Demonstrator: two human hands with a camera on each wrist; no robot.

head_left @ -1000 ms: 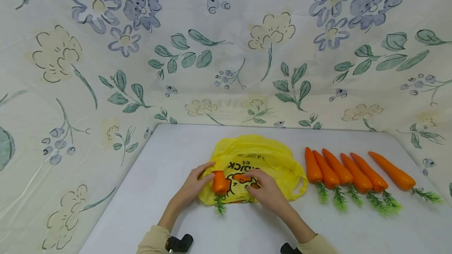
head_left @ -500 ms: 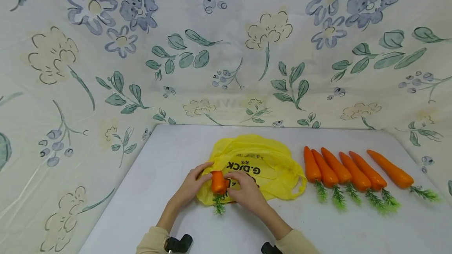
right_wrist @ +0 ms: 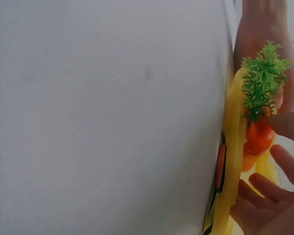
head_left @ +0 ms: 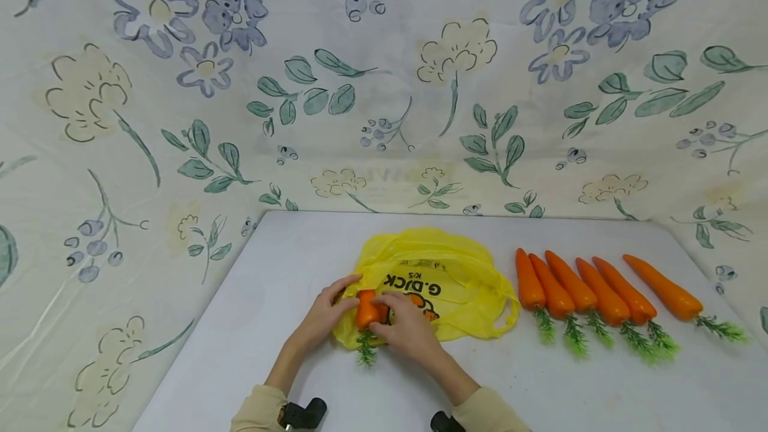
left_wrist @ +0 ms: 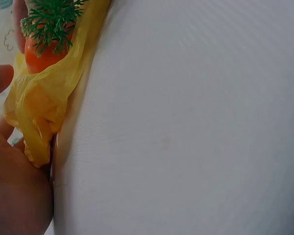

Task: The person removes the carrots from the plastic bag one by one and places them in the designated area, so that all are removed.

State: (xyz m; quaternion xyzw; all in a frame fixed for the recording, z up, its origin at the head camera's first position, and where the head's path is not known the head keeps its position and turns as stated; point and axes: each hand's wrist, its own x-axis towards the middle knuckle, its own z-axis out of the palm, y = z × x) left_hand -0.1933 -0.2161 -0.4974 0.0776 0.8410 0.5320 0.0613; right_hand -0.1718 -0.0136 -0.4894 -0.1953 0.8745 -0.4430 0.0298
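A yellow plastic bag [head_left: 462,305] with black lettering and a printed duck lies flat on the white table. An orange toy carrot [head_left: 367,312] with a green leafy top sits at its left side, its lower part inside the bag and its leaves sticking out. My left hand [head_left: 321,315] holds the bag's left edge beside the carrot, the yellow film bunched by its fingers in the left wrist view [left_wrist: 44,107]. From the other side, my right hand [head_left: 408,329] pinches at the carrot, its thumb at the leafy end in the right wrist view.
Several more orange carrots [head_left: 579,285] with green tops lie in a row to the right of the bag. A flower-patterned cloth [head_left: 384,105] hangs behind the white table [head_left: 288,245].
My right hand has moved left across the bag and come to the carrot. The carrot has shifted slightly left. My left hand stays at the bag's edge.
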